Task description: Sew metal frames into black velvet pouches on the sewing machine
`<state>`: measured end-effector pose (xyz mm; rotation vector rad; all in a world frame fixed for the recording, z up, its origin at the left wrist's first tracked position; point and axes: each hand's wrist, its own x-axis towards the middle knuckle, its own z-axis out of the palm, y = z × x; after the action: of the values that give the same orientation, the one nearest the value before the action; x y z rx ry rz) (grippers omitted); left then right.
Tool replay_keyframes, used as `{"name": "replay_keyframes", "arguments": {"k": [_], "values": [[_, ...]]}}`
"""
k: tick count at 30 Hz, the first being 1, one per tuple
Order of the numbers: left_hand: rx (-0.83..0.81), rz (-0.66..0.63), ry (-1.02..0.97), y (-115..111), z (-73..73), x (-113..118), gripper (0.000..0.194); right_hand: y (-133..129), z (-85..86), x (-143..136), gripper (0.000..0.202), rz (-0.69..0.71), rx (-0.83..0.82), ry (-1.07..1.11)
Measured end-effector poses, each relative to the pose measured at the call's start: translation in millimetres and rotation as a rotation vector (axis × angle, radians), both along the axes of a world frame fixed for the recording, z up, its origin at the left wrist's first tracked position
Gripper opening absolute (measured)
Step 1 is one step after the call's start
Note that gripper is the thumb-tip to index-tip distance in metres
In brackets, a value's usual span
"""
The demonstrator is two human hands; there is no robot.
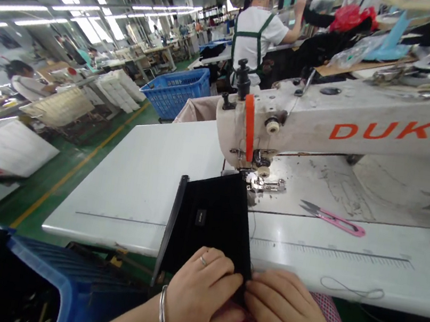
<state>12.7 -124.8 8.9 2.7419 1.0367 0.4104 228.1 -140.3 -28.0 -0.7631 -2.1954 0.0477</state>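
A flat black fabric piece (213, 225) with a small label lies across the front edge of the sewing table, its far right corner by the presser foot of the sewing machine (325, 124). A stiff dark strip runs down its left side. My left hand (203, 294), with a ring and a bangle, is closed on the near right corner of the piece. Beside it, my right hand (285, 311) has its fingers pressed together at the same edge; its fingertips touch the black fabric and its thumb is hidden.
Pink thread snips (335, 219) lie right of the needle area on the white table (148, 172). A loose thread rests near the front edge. Below left stands a blue crate (71, 279) with dark material. Another blue basket (180, 91) and a person (258, 33) are beyond the machine.
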Motion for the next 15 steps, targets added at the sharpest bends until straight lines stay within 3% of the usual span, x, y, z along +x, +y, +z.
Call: {"name": "replay_keyframes", "arguments": {"k": [3,8,11,15], "values": [[-0.02,0.034,0.076,15.8,2.3,3.5,0.049,7.6,4.4,-5.3,0.03,0.008,0.025,-0.038],[-0.007,0.03,0.157,36.9,-3.0,0.4,0.045,12.6,-0.8,-8.8,0.033,-0.01,0.035,-0.042],[0.015,-0.039,0.033,39.6,-3.1,-4.3,0.041,16.8,-4.1,-9.2,0.033,-0.036,0.011,0.007],[0.074,-0.163,-0.116,37.1,-4.1,-8.5,0.02,26.7,-3.4,-9.6,0.033,-0.027,-0.027,-0.022]]}}
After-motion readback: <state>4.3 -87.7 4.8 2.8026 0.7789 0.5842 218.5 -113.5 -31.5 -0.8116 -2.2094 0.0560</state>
